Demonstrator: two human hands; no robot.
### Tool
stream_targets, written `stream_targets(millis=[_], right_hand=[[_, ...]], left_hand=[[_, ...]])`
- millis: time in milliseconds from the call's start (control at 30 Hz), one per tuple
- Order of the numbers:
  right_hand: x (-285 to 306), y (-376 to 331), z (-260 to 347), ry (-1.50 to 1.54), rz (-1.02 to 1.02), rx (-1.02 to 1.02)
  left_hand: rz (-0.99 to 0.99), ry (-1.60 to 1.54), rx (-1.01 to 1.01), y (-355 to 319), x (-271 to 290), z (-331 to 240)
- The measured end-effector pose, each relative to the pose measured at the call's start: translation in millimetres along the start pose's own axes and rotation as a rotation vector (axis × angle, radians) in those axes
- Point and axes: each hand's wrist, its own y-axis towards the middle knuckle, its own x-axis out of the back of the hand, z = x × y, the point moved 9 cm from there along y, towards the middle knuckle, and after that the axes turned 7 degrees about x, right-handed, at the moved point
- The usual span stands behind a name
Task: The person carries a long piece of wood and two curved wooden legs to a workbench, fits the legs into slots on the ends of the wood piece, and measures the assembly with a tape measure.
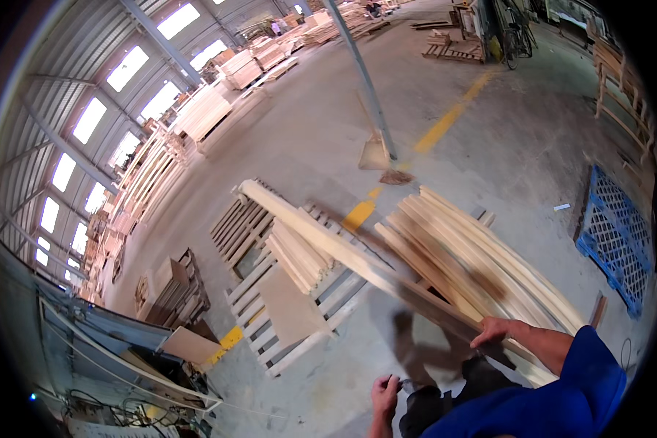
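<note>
My right hand [493, 332] is closed on the near part of a long pale wooden beam [343, 253]. The beam slants away to the far left, its far end reaching over a pallet. Low in front of me, my left hand [385, 394] is curled shut, apart from the beam; a small dark thing shows at its fingers, too small to name. Right of the beam lies a stack of long wooden planks [482, 255]. Left of it, a bundle of shorter wood strips [297, 252] rests on a slatted pallet [328, 321] beside a flat brown sheet [293, 306].
A blue plastic pallet [617, 233] lies to the right. Ahead stand a grey post [365, 87] and a dustpan [374, 155], with a broom head [396, 177] on the floor. Stacked boards [169, 288] sit at left; more lumber [204, 113] lines the far wall.
</note>
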Motion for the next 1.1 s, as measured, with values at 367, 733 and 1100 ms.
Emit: stream_targets(millis=[367,733,1100], right_hand=[[-251,65,149,0.061,0.561,0.093],[-425,75,334,-0.487,0.956,0.136],[-550,137,364,-0.754,1.249,0.134]], left_hand=[[0.345,-0.63,-0.008,-88,65,-90],[0.001,-1.286,-0.292,-142,248,-79],[-0.603,-1.816,-0.45,-233,449,48]])
